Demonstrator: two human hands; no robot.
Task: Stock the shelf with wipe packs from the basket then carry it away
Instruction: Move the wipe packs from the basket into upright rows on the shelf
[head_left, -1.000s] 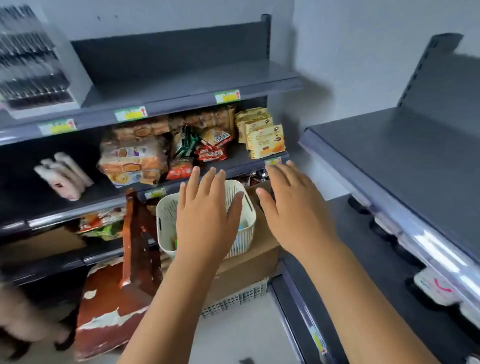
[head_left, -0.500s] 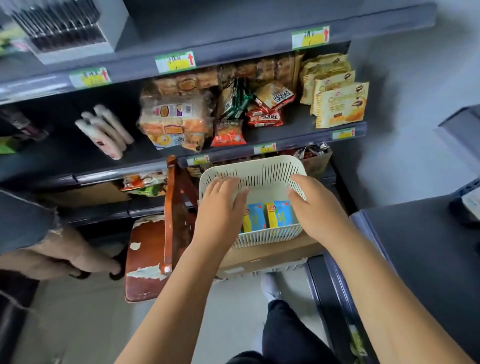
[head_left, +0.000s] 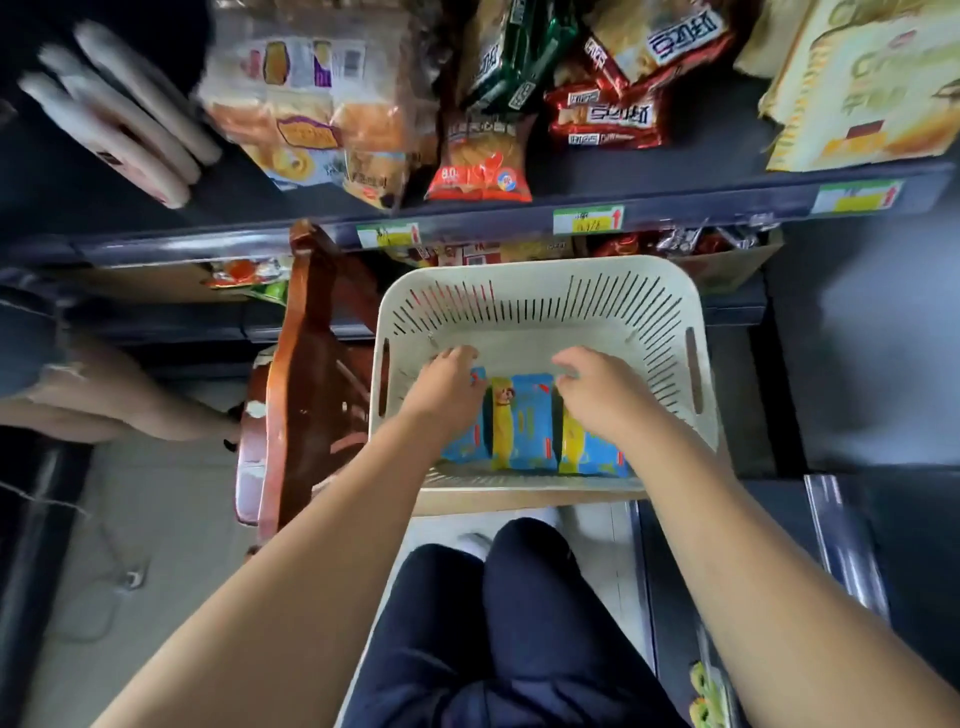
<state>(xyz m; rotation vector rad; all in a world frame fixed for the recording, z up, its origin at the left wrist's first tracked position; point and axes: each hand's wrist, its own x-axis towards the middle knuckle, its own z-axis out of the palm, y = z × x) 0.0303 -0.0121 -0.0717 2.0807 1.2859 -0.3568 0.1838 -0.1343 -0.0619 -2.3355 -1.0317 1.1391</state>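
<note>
Here the left hand (head_left: 448, 387) and right hand (head_left: 597, 391) grip outer wipe packs (head_left: 592, 458) (inside the basket (head_left: 540, 271)).

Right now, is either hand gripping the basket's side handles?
No, the left hand and right hand are both down inside the basket, fingers curled over the wipe packs.

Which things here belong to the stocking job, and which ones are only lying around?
Job: basket, three wipe packs in it, left hand, right hand.
Lying about: snack bags, wooden chair, cardboard box under the basket.
</note>
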